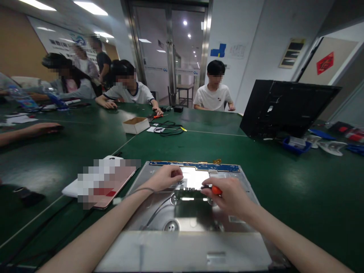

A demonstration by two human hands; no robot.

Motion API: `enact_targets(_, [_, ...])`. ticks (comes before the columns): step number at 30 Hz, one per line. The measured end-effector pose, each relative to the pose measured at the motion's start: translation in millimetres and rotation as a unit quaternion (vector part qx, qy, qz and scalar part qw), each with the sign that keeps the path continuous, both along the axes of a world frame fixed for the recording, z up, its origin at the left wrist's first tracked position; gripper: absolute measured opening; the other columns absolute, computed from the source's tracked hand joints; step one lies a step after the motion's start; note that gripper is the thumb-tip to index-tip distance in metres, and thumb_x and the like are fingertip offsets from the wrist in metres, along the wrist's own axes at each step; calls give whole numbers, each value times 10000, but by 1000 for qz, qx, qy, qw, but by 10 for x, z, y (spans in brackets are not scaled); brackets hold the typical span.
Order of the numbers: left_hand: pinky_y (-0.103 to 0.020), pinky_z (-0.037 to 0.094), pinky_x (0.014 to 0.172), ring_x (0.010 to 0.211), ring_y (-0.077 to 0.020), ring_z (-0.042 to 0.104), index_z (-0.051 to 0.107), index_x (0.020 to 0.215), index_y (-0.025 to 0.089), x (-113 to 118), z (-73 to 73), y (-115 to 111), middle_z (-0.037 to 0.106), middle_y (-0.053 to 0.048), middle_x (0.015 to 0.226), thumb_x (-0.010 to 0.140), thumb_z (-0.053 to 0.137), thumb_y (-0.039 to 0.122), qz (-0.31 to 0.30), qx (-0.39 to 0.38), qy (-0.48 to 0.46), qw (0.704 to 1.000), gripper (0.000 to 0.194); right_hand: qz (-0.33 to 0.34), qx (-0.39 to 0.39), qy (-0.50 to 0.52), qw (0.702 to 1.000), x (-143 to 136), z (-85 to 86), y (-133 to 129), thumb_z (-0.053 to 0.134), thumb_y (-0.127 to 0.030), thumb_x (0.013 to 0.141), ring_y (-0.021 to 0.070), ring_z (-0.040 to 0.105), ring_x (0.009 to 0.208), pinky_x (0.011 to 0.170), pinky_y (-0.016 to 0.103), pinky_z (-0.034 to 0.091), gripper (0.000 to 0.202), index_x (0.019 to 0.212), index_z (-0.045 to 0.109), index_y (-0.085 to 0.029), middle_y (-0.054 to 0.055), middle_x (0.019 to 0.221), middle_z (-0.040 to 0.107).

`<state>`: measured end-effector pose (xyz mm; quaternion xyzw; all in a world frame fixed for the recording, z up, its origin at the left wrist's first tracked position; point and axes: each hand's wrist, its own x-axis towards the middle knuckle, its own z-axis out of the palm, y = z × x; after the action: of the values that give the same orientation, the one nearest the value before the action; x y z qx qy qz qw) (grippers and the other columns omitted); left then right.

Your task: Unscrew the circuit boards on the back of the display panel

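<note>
A metal panel (pixel 196 223) with a blue circuit strip (pixel 227 167) along its far edge lies flat before me. My right hand (pixel 227 193) is closed around a screwdriver with an orange and black handle (pixel 216 190); its tip side points left over the panel's middle. My left hand (pixel 167 177) rests at the panel's upper left part, fingers curled together near a small metal bracket; what they pinch, if anything, is too small to tell. Between the hands sits a row of small dark connectors (pixel 190 189). A thin dark cable crosses the panel below my left hand.
Left of the panel lie a pink and white item (pixel 119 185) and a black object (pixel 28 196). Farther off are an open box (pixel 135 125), coiled black cable (pixel 170 131), a black monitor casing (pixel 287 108) and a blue tray (pixel 296 145). Several people sit around the green table (pixel 298 197).
</note>
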<state>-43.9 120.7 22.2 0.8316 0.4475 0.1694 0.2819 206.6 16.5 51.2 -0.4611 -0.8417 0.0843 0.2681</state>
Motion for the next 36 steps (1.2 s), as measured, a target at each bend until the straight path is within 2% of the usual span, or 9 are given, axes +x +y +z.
enact_targets(3, [-245, 364, 573, 617, -166, 535, 607, 710, 180, 65, -101, 37, 579, 5, 623, 814, 582, 426, 30, 12, -5, 999, 269, -24, -50, 7, 998, -13, 114, 110, 644, -338, 929, 182, 702, 693, 637, 285, 439, 153, 958, 758, -240, 35, 788, 780])
enact_targets(6, [-240, 346, 552, 599, -162, 540, 617, 715, 177, 110, -139, 59, 593, 5, 611, 814, 574, 419, 49, 17, -6, 999, 265, -30, -56, 9, 998, -10, 146, 145, 661, -327, 919, 179, 697, 680, 641, 286, 436, 139, 941, 764, -237, 32, 781, 779])
enact_targets(11, [-242, 339, 550, 601, -163, 548, 630, 710, 174, 250, -112, 44, 600, 6, 611, 810, 584, 381, 62, 29, -1, 998, 236, -27, -40, 11, 999, 101, 103, 110, 642, -324, 930, 196, 721, 758, 685, 292, 461, 154, 952, 760, -228, 49, 831, 784])
enact_targets(18, [-247, 342, 570, 614, -160, 563, 649, 715, 183, 563, -92, -5, 610, 14, 624, 804, 611, 312, 61, 44, 11, 997, 161, -28, -29, -23, 999, 393, 147, 143, 602, -351, 954, 158, 642, 587, 630, 287, 428, 203, 947, 766, -231, 12, 661, 730])
enact_targets(20, [-250, 343, 580, 625, -162, 565, 653, 721, 187, 611, -90, -19, 614, 14, 633, 801, 615, 305, 60, 49, 13, 997, 147, -12, -32, -19, 999, 456, 155, 139, 590, -347, 961, 148, 648, 593, 635, 283, 439, 207, 938, 762, -233, 10, 691, 743])
enact_targets(25, [-254, 353, 582, 641, -168, 563, 647, 723, 189, 614, -100, -22, 611, 10, 637, 808, 604, 320, 48, 47, 3, 998, 163, 19, -32, 27, 999, 508, 119, 90, 592, -311, 953, 151, 712, 695, 678, 287, 495, 180, 950, 763, -255, 12, 850, 791])
enact_targets(32, [-233, 367, 557, 608, -150, 531, 649, 773, 172, 547, -134, 46, 580, 15, 631, 808, 598, 311, 3, 13, -29, 999, 152, -12, 11, 37, 999, 483, -14, 108, 601, -294, 955, 173, 749, 749, 694, 292, 529, 176, 964, 773, -261, 20, 891, 809])
enact_targets(36, [-226, 375, 555, 598, -141, 513, 664, 825, 164, 497, -111, 60, 577, 15, 648, 817, 598, 310, -24, -8, -40, 999, 161, 0, 39, 32, 999, 488, -44, 103, 564, -312, 974, 167, 743, 725, 660, 276, 523, 218, 969, 772, -248, 29, 875, 805])
